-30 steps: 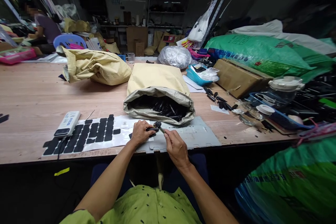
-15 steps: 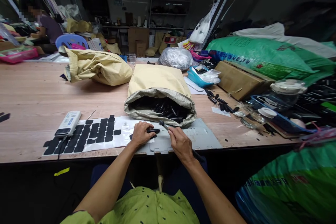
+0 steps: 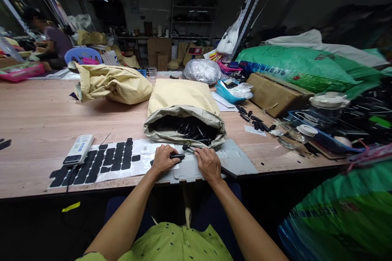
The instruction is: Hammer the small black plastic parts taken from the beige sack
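My left hand (image 3: 163,158) is closed round a slim black part (image 3: 177,156), which lies low over a grey board (image 3: 232,159). In my right hand (image 3: 208,163) is a small hammer (image 3: 186,146); its dark head points left, close to the black part, and the dark end of its handle sticks out at the right of my hand. Just beyond both hands lies a beige sack (image 3: 183,94), its rolled mouth toward me, with many slim black parts (image 3: 192,128) inside. Left of my left hand is a white sheet of black rounded patches (image 3: 118,155).
A white power bank (image 3: 79,149) with a cable rests on the patch sheet. Another beige sack (image 3: 116,83) lies behind it. To the right are loose black parts (image 3: 259,122), a cardboard box (image 3: 278,94) and a lidded jar (image 3: 327,110). A person (image 3: 55,40) sits far left.
The hammer head has come down and slightly left, nearer the black part, and its handle end now shows. My left hand keeps its hold. The whole view has shifted a little.
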Demonstrator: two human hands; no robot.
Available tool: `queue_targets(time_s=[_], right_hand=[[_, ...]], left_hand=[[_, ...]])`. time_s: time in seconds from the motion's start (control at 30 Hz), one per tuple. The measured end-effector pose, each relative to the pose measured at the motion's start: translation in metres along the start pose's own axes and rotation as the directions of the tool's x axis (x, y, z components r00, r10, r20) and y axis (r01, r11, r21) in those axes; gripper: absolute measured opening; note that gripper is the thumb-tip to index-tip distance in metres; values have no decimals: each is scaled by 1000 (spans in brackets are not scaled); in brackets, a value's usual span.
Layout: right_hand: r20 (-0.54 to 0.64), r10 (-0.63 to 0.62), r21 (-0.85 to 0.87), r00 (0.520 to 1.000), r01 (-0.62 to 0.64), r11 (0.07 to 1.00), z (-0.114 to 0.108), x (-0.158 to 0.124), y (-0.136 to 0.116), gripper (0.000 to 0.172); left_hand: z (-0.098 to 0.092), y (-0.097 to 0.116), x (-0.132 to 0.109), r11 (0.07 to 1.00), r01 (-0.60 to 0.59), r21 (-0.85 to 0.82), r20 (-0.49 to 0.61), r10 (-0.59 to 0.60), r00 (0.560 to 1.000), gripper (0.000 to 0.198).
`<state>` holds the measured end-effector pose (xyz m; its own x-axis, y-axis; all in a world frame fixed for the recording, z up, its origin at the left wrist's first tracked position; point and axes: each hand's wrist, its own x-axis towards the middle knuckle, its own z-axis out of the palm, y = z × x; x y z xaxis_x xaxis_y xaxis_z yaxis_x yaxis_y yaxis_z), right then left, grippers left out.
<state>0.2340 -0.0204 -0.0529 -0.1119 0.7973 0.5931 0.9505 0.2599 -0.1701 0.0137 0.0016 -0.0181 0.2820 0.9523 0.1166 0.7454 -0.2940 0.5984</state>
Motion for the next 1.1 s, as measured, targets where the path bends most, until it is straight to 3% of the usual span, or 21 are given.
queue_targets(time_s=[0.13,0.3,0.4,0.5,0.6,0.7,0.83,0.97,1.1], right_hand=[[21,15,5,1000,-15,1000,1,-2,-1,24],[47,42,19,998,-43,999,-1,-2,-3,24],[57,47,28,997,-49,998,-2,-2,-3,23],[59,52,32,997,-54,998,-3,-2,-5,22],[63,49,27,997,-51,998,-3,-3,-6,21],[61,50,24,997,-52,998,-3,-3,-6,20],[59,60,36,996,-62,997,-2,-3,-5,18],[68,69,60,995,-73,996,-3,-2,-4,17],[84,83,70,993,-89,994,-4,-1,-4,17]], left_hand=[[-8,7,-15,997,-49,-65,28,51,998,15],[-5,14,-71,961,-253,-116,79,263,962,17],[1,16,-103,960,-279,-22,152,279,948,25],[2,19,-111,961,-275,9,185,268,945,36],[-4,22,-84,973,-229,-38,60,231,971,34],[-18,18,-27,993,-111,-49,-162,102,982,25],[-39,5,53,977,202,67,-359,-165,919,27],[-46,-5,92,867,449,214,-333,-368,868,29],[-40,-10,99,818,515,257,-293,-441,848,26]])
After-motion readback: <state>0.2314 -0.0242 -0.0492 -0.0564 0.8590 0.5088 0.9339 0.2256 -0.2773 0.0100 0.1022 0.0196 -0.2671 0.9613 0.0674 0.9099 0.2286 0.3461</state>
